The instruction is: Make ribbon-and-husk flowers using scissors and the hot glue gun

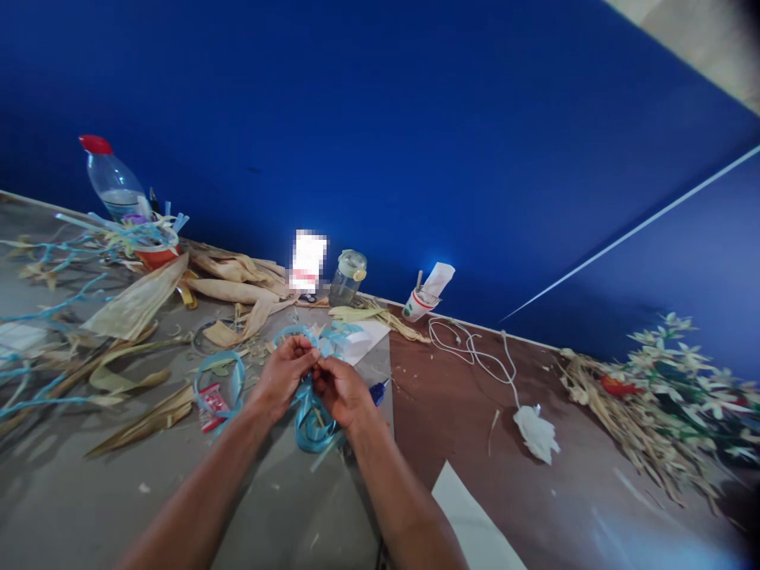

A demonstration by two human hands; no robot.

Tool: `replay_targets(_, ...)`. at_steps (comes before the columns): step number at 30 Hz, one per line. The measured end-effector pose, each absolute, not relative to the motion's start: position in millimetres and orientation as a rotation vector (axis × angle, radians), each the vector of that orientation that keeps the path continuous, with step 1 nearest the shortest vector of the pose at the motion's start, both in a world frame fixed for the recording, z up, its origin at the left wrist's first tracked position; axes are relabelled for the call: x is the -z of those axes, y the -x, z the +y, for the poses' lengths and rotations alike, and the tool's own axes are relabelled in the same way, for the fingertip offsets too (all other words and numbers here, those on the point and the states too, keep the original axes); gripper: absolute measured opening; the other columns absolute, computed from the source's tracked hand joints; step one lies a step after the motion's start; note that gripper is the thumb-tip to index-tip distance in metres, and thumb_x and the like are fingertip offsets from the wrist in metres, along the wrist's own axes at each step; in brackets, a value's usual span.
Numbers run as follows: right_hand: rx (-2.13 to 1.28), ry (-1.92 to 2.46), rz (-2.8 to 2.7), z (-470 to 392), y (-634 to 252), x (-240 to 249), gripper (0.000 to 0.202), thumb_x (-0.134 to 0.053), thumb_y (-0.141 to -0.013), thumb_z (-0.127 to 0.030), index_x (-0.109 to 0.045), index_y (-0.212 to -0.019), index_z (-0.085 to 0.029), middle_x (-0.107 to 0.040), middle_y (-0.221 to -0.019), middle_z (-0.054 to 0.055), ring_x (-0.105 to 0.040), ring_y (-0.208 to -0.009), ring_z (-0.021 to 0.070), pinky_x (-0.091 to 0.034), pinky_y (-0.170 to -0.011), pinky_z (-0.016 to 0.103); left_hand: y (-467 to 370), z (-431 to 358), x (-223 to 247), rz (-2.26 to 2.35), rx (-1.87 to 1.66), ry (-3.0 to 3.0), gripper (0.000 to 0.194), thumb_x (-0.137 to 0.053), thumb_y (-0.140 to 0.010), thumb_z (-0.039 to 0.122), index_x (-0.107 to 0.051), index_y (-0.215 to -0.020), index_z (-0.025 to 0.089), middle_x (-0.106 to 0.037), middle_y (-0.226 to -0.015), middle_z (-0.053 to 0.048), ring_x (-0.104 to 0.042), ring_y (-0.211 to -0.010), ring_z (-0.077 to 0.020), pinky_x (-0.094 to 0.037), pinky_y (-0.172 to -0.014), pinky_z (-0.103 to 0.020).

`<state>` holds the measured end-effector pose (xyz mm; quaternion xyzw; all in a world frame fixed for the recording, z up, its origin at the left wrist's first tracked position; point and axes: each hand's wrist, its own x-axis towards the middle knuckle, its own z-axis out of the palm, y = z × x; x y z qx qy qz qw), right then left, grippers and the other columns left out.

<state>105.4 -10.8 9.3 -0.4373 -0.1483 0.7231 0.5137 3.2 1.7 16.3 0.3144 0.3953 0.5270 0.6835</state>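
My left hand (290,372) and my right hand (341,389) meet over the grey table, thumbs and fingertips pinched close together. Between the fingertips is a small pale piece (317,339) that looks like corn husk; my fingers cover most of it. Just below my hands lies a loose coil of blue ribbon (314,431), and more blue strip shows behind the fingers. Beside my right hand is a dark blue-handled tool (378,393) with a thin metal tip. Left of my left wrist, a red-and-white packet (212,408) lies by a blue ribbon loop (237,372).
Dried corn husks (237,289) and blue-stemmed pieces (65,297) spread across the left side. At the back stand a red-capped bottle (115,178), a lidded glass jar (348,277) and a cup (420,305). A white cable (475,348) and artificial flowers (682,380) lie right.
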Motion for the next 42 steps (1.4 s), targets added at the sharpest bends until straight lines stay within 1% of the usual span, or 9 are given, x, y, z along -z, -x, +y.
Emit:
replay_targets(8,-1.51,1.26,-0.838,-13,-117,-18,0.012,-0.068,-0.058,-0.027,-0.066,-0.059,-0.016,-0.058,-0.053,-0.003,-0.041,-0.05,0.008,-0.03,-0.052,0.022,-5,7,-6,1.122,-1.308,-0.903,0.035,-0.074,-0.056,0.027,-0.046,-0.076,0.019,-0.056,-0.058,0.007,-0.052,-0.047,-0.0095,-0.041,-0.047,-0.021)
replay_targets(12,-1.516,1.312,-0.95,-13,-120,-16,0.019,-0.064,-0.063,-0.032,-0.062,-0.052,-0.017,-0.057,-0.05,-0.002,-0.041,-0.049,0.009,-0.03,-0.052,0.023,-5,7,-4,1.116,-1.296,-0.929,0.035,-0.073,-0.058,0.028,-0.045,-0.077,0.02,-0.056,-0.06,0.006,-0.053,-0.048,-0.0105,-0.042,-0.049,-0.023)
replay_targets(15,-1.323,1.4,-1.122,-11,-129,-16,0.025,-0.063,-0.067,-0.033,-0.06,-0.048,-0.018,-0.054,-0.048,-0.003,-0.042,-0.05,0.0102,-0.03,-0.053,0.024,-4,8,-3,1.141,-1.305,-0.935,0.035,-0.074,-0.058,0.026,-0.045,-0.076,0.02,-0.056,-0.063,0.005,-0.052,-0.05,-0.01,-0.04,-0.05,-0.022)
replay_targets(19,-1.017,1.342,-1.118,-9,-138,-20,0.016,-0.064,-0.071,-0.033,-0.069,-0.067,-0.019,-0.059,-0.058,-0.003,-0.048,-0.059,0.0126,-0.035,-0.058,0.024,-3,8,0,1.173,-1.278,-1.037,0.031,-0.073,-0.059,0.025,-0.046,-0.075,0.02,-0.056,-0.064,0.004,-0.05,-0.052,-0.0105,-0.038,-0.051,-0.022)
replay_targets(21,-1.031,1.286,-1.115,-9,-138,-22,0.016,-0.066,-0.07,-0.032,-0.073,-0.078,-0.02,-0.065,-0.072,-0.001,-0.054,-0.069,0.0151,-0.039,-0.065,0.024,-4,6,1,1.196,-1.241,-1.169,0.027,-0.071,-0.062,0.023,-0.047,-0.074,0.02,-0.056,-0.064,0.004,-0.049,-0.054,-0.0114,-0.037,-0.052,-0.023)
replay_targets(23,-1.106,1.261,-1.093,-8,-136,-23,0.015,-0.068,-0.067,-0.029,-0.074,-0.077,-0.02,-0.067,-0.078,0.001,-0.056,-0.077,0.0169,-0.04,-0.07,0.025,-4,4,0,1.212,-1.22,-1.306,0.022,-0.068,-0.065,0.021,-0.048,-0.072,0.02,-0.056,-0.064,0.003,-0.049,-0.055,-0.012,-0.036,-0.054,-0.023)
replay_targets(30,-1.472,1.146,-0.883,-7,-136,-30,0.009,-0.07,-0.056,-0.024,-0.066,-0.057,-0.017,-0.051,-0.049,-0.006,-0.036,-0.048,0.0069,-0.027,-0.052,0.022,-7,-3,-7,1.205,-1.179,-1.413,0.017,-0.065,-0.069,0.02,-0.048,-0.068,0.02,-0.057,-0.064,0.002,-0.048,-0.058,-0.0123,-0.035,-0.056,-0.024)
replay_targets(36,-1.516,1.139,-0.753,-6,-137,-28,0.014,-0.074,-0.05,-0.024,-0.063,-0.056,-0.016,-0.058,-0.056,-0.003,-0.037,-0.05,0.0068,-0.025,-0.051,0.022,-7,-4,-13,1.224,-1.163,-1.436,0.017,-0.065,-0.069,0.021,-0.048,-0.065,0.02,-0.048,-0.056,0.005,-0.04,-0.05,-0.0106,-0.03,-0.05,-0.023)
replay_targets(42,-1.49,1.154,-0.743,-5,-135,-25,0.016,-0.074,-0.048,-0.022,-0.06,-0.055,-0.017,-0.053,-0.052,-0.006,-0.035,-0.048,0.0063,-0.025,-0.051,0.022,-9,-8,-21,1.196,-1.214,-1.362,0.021,-0.069,-0.064,0.019,-0.048,-0.059,0.021,-0.044,-0.05,0.006,-0.032,-0.046,-0.0098,-0.022,-0.046,-0.023)
